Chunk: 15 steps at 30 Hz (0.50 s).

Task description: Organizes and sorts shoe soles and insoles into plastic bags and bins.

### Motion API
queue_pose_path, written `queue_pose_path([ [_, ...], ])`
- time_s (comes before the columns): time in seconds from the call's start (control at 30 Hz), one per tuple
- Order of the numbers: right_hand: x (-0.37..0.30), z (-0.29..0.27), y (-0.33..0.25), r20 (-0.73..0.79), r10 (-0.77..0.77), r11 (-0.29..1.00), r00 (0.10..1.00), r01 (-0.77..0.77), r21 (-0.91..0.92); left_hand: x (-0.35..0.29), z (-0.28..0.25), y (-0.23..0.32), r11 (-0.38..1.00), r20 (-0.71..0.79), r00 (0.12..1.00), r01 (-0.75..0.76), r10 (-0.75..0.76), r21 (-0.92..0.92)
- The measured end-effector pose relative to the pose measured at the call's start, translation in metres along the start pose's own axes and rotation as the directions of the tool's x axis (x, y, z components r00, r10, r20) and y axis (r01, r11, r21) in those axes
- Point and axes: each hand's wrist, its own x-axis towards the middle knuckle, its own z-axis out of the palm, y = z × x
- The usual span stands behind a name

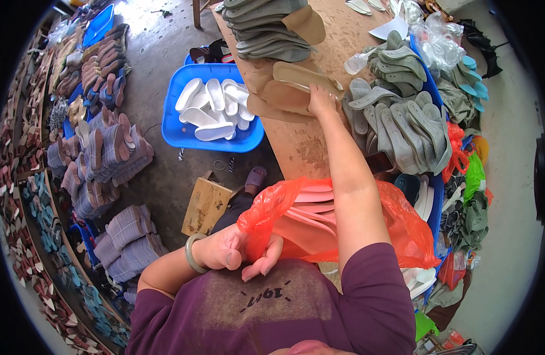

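My right arm reaches forward over the table. The fingers of my right hand are closed on the end of a tan shoe sole, which lies over other tan soles. Close to my body, a red plastic bag bulges with pink soles showing at its mouth. My left hand, with a pale bangle at the wrist, is curled at the bag's left edge and pinches the plastic; some of its fingers are hidden.
Stacked grey soles stand at the table's far end. Grey slippers and a phone lie on the right. Left of the table are a blue basin of white soles, a wooden stool and piled plaid slippers.
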Motion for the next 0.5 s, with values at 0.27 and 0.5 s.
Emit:
queue_pose_path([
  [0.27,-0.074,-0.185,0.024,0.275,-0.046,0.231,0.96,-0.258,0.938,0.006,-0.009,0.002,0.996,-0.015,0.996,-0.087,0.088,0.03],
  [0.5,-0.215,-0.242,0.027,0.526,-0.581,0.581,0.621,-0.136,0.802,0.021,-0.007,0.001,0.977,-0.059,0.975,-0.214,0.213,-0.015],
])
